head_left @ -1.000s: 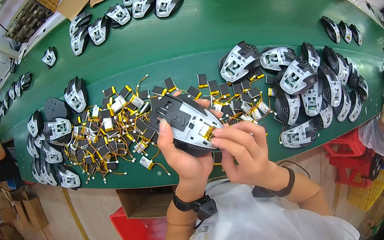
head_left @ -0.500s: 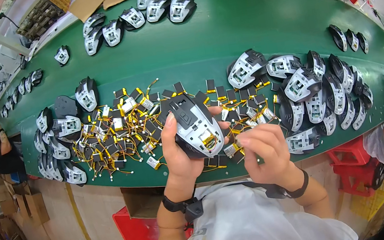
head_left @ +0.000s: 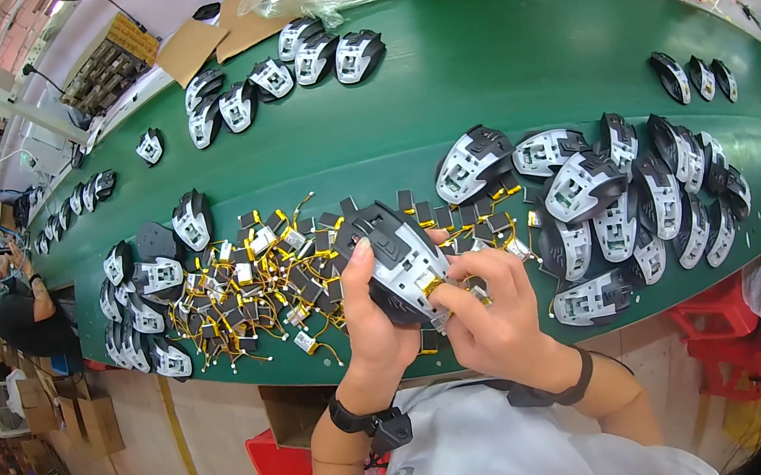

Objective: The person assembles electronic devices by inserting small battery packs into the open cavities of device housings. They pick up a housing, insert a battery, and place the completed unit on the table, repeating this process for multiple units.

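One black-and-silver plastic shell shaped like a computer mouse (head_left: 396,253) is held between the person's hands, its silver, slotted face turned up. The bare left hand (head_left: 377,327) is closed around it, thumb along one flank and fingertips showing at the other; this hold seems meant to steady the shell while leaving its near end uncovered. There, the bare right hand (head_left: 503,318) has its fingertips drawn close together at a small yellow piece (head_left: 432,285); whether they pinch or merely press it, I cannot tell. Beyond the shell and to its left spreads a loose heap of flat, black and silver rectangular cells (head_left: 259,293) with yellow ends and thin wires, probably central for easy reach. Crowded black-and-silver shells on the right (head_left: 583,186) and a smaller cluster of shells on the left (head_left: 159,277) flank it on the smooth green tabletop (head_left: 529,41), perhaps set aside to avoid mixing with the cells.
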{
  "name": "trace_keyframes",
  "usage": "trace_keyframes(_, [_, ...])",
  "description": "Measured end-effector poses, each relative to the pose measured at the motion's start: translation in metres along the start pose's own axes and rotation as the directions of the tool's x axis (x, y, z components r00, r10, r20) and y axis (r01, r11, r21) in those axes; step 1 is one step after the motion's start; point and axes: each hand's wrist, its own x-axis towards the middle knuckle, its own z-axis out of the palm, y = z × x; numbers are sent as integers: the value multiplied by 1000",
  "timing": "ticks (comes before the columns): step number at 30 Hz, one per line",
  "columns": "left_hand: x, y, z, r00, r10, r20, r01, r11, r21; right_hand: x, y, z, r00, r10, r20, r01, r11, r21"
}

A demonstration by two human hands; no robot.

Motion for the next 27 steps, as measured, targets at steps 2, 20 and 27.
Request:
trace_keyframes(2, [2, 1, 3, 1000, -11, 9, 11, 1000, 13, 0, 6, -6, 1000, -12, 16, 11, 999, 45])
trace_keyframes(20, [38, 34, 8, 992, -67, 103, 44, 977, 207, -7, 11, -29, 972, 233, 38, -231, 902, 365])
trace_keyframes(27, [263, 13, 37, 976, -88, 200, -111, 587, 802, -20, 18, -40, 955, 282, 92, -297, 914, 277])
